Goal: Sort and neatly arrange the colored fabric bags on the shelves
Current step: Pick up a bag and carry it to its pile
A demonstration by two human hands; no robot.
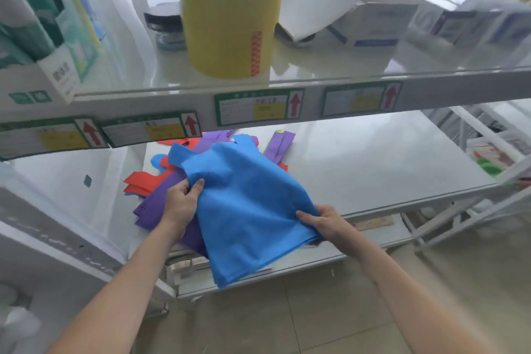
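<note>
A blue fabric bag [247, 204] lies spread over a loose pile on the white middle shelf [373, 169], its lower edge hanging past the shelf front. My left hand [182, 204] pinches its left edge near the handles. Gripping its lower right edge is my right hand [324, 224]. Under it lie purple bags [155, 207], red bags [138, 181] and another blue one. A folded purple bag with a green edge [280, 144] lies behind the pile.
The upper shelf carries a large yellow roll [230, 14], a dark jar [165, 26], white cartons [370, 23] and green boxes [37, 37]. Green-framed labels with red arrows [258, 106] line its front edge. A lower shelf and tiled floor [287, 319] lie below.
</note>
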